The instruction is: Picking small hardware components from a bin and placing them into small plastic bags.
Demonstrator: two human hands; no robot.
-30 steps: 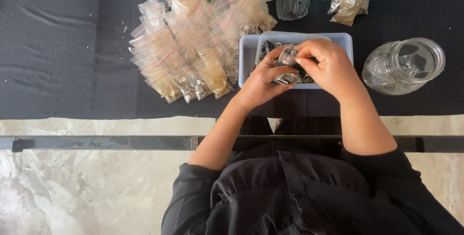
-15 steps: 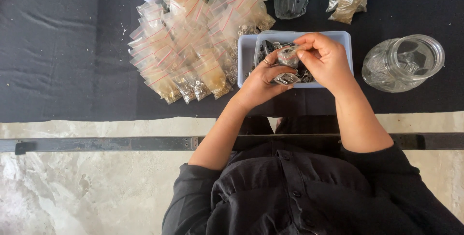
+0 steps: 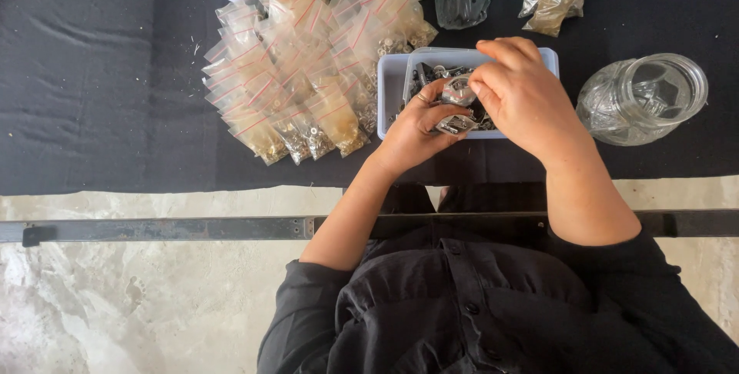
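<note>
My left hand [image 3: 416, 131] and my right hand [image 3: 523, 93] meet over a pale blue plastic tray [image 3: 391, 81] holding small metal parts. Between the fingers of both hands is a small clear bag of metal parts [image 3: 457, 97], held just above the tray. The left hand grips its lower edge, and the right hand's fingertips pinch its top right side. The right hand hides much of the tray's right half.
A heap of small zip bags with red strips [image 3: 308, 74], filled with metal bits, lies left of the tray on the black cloth [image 3: 100, 74]. A clear glass jar [image 3: 643, 97] lies on its side at the right. Green boxes and more bags line the far edge.
Both hands stay over the tray with the small bag. The fingers have shifted slightly around it.
</note>
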